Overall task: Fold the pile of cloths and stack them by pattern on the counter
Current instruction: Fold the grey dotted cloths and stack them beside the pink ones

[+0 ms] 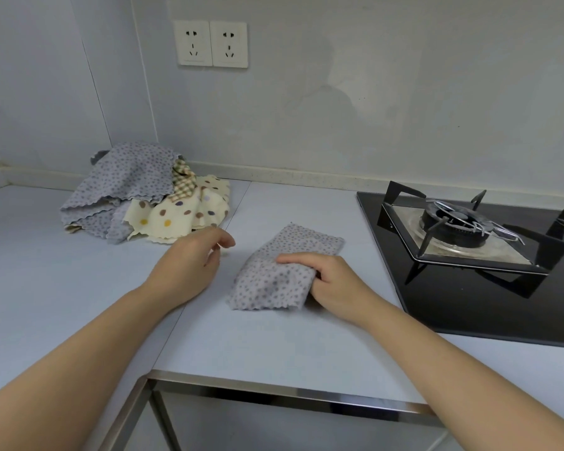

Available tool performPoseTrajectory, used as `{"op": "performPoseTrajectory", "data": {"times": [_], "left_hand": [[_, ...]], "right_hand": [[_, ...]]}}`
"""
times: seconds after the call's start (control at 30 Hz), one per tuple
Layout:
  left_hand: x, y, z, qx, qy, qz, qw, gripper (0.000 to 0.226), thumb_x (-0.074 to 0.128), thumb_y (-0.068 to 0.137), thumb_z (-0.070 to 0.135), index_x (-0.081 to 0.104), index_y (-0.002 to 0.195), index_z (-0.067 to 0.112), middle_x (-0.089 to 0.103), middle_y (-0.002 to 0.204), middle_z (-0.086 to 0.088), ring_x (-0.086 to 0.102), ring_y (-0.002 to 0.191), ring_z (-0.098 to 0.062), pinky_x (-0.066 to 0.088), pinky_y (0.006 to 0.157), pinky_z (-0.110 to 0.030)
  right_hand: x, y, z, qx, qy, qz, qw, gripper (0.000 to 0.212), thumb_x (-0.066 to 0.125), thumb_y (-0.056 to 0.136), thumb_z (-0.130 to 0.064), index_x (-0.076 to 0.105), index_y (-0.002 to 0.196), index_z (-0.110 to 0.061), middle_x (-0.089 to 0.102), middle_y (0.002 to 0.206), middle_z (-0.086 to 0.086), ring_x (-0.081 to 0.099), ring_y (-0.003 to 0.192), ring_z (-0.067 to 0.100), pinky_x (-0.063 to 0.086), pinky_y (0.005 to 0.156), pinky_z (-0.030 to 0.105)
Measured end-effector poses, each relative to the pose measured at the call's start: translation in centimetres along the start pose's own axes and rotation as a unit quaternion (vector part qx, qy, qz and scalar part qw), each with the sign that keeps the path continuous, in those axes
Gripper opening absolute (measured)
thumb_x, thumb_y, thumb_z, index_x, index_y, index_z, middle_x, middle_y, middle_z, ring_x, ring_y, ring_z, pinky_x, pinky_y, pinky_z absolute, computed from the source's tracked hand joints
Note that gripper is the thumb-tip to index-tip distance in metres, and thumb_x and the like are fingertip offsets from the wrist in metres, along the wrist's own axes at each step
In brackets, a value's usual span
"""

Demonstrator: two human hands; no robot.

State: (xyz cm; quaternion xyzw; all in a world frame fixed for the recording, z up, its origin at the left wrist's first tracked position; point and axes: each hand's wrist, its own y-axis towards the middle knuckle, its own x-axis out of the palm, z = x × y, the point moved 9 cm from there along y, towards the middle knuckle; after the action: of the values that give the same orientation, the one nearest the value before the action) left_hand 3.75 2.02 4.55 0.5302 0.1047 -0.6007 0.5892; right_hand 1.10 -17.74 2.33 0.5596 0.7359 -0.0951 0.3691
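Folded grey dotted cloth lies on counter, between cloth pile and gas hob. Right hand pinches its right edge, thumb on top. Left hand hovers just left, fingers loosely curled, holding nothing.

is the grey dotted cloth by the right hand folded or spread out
Folded. The grey dotted cloth lies as a compact doubled rectangle on the counter, and the right hand grips its layered right edge.
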Motion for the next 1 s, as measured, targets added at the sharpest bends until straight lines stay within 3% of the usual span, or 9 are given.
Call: {"op": "performPoseTrajectory", "data": {"times": [0.2,0.4,0.53,0.57,0.6,0.67,0.8,0.9,1.0], "left_hand": [[1.3,-0.1,1.5,0.057,0.066,-0.037,0.995,0.053,0.071,0.083,0.016,0.051,0.131,0.021,0.056,0.130,0.005,0.055,0.114,-0.019,0.043,0.090,-0.033],[1.9,-0.5,4.5,0.112,-0.005,-0.019,0.994,0.052,0.066,0.078,-0.005,0.060,0.123,0.021,0.065,0.121,0.007,0.060,0.110,-0.014,0.049,0.088,-0.030],[1.7,-0.2,3.8,0.010,-0.136,-0.033,0.990,0.016,0.059,0.090,0.014,0.065,0.082,0.026,0.058,0.063,0.012,0.051,0.058,-0.005,0.044,0.057,-0.032],[1.9,-0.1,3.3,-0.033,-0.160,-0.041,0.986,0.022,0.056,0.094,0.027,0.063,0.073,0.021,0.052,0.055,0.011,0.045,0.052,-0.006,0.041,0.053,-0.033],[2.1,-0.2,3.0,-0.075,-0.186,-0.052,0.978,0.039,0.054,0.093,0.042,0.058,0.068,0.012,0.052,0.056,0.006,0.047,0.051,-0.010,0.043,0.053,-0.037],[2.8,-0.2,2.4,-0.146,-0.252,-0.074,0.954,0.067,0.050,0.086,0.059,0.054,0.079,-0.008,0.059,0.070,-0.010,0.057,0.060,-0.026,0.053,0.063,-0.048],[3.8,-0.3,2.1,-0.241,-0.250,-0.091,0.933,0.043,0.049,0.098,0.037,0.051,0.079,-0.001,0.054,0.065,-0.009,0.054,0.046,-0.017,0.049,0.046,-0.029],[4.3,-0.5,1.7,-0.275,-0.197,-0.096,0.936,0.038,0.048,0.098,0.036,0.040,0.070,0.011,0.048,0.060,-0.006,0.048,0.037,-0.018,0.042,0.041,-0.026],[4.2,-0.6,1.5,-0.291,-0.170,-0.084,0.938,0.039,0.048,0.098,0.034,0.036,0.068,0.012,0.045,0.059,-0.006,0.044,0.031,-0.017,0.037,0.037,-0.024]], "right_hand": [[-1.2,0.2,0.5,0.023,0.144,0.030,0.989,0.054,0.043,0.089,0.015,0.069,0.109,-0.029,0.065,0.122,-0.010,0.056,0.119,0.000,0.041,0.104,0.019],[-1.5,0.2,0.1,0.025,0.189,0.033,0.981,0.046,0.045,0.089,0.016,0.070,0.108,-0.018,0.069,0.118,-0.006,0.060,0.115,0.006,0.046,0.099,0.022],[-2.6,0.3,1.2,0.060,0.214,0.077,0.972,0.020,0.055,0.094,-0.014,0.073,0.099,-0.019,0.069,0.108,0.016,0.065,0.102,0.031,0.049,0.087,0.040],[-2.9,0.3,1.5,0.077,0.214,0.093,0.969,0.021,0.054,0.096,-0.024,0.072,0.099,-0.013,0.065,0.108,0.026,0.061,0.100,0.041,0.050,0.082,0.045],[-3.2,0.3,2.1,0.096,0.207,0.107,0.968,0.032,0.053,0.096,-0.032,0.067,0.100,-0.004,0.062,0.108,0.031,0.059,0.101,0.046,0.050,0.083,0.053],[-3.3,0.2,2.5,0.120,0.186,0.117,0.968,0.049,0.053,0.095,-0.039,0.055,0.094,0.011,0.063,0.094,0.030,0.062,0.087,0.045,0.053,0.077,0.050],[-3.2,0.0,3.5,0.175,0.118,0.123,0.970,0.041,0.052,0.097,-0.030,0.048,0.072,0.002,0.048,0.068,0.011,0.049,0.059,0.018,0.039,0.051,0.027],[-3.4,-0.1,3.6,0.188,0.057,0.130,0.972,0.039,0.054,0.094,-0.029,0.054,0.077,0.007,0.054,0.065,0.014,0.051,0.057,0.026,0.039,0.055,0.029],[-3.1,-0.1,3.4,0.190,0.023,0.119,0.974,0.029,0.055,0.092,-0.028,0.058,0.071,-0.009,0.063,0.069,0.011,0.059,0.067,0.028,0.043,0.061,0.031]]}}
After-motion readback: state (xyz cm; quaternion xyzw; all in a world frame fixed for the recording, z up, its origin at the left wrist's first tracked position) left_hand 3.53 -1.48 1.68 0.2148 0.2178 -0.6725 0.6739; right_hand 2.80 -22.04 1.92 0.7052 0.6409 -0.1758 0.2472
